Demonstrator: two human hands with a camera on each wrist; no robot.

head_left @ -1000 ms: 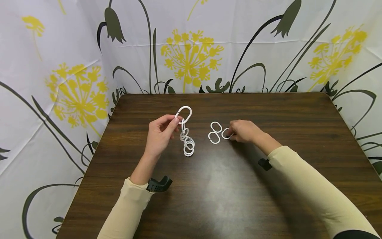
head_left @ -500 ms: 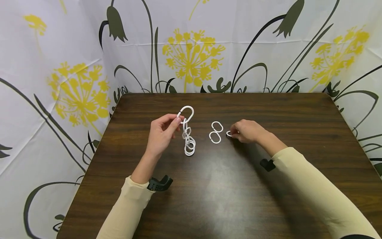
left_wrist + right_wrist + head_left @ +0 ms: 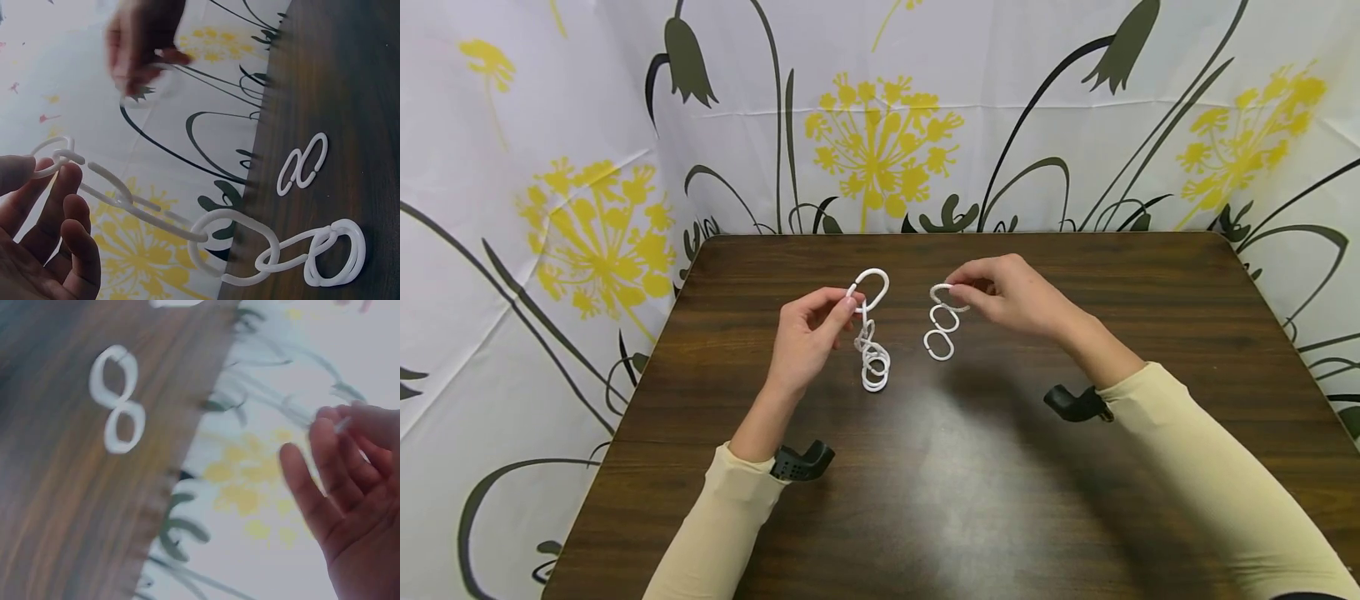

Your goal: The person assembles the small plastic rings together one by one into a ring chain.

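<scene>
In the head view my left hand [image 3: 805, 337] pinches the top link of a chain of white plastic C-shaped links [image 3: 886, 371] between thumb and fingers. The chain hangs down, and its lowest links lie bunched on the table; the left wrist view shows the linked chain [image 3: 162, 226] closely. My right hand [image 3: 1015, 296] pinches one separate white link [image 3: 934, 292] above the table, to the right of the chain. In the right wrist view that link is mostly hidden by the fingers. Two white links [image 3: 927, 348] lie touching on the table between the hands.
The dark wood-grain table [image 3: 865, 492] reaches back to a white curtain [image 3: 745, 125] printed with yellow and dark green flowers. A black wrist mount [image 3: 803, 461] sits on the left forearm, another wrist mount [image 3: 1071, 403] on the right.
My right hand has picked up the rightmost link from the table and moved it up and to the left. My left hand keeps holding the chain almost still.
</scene>
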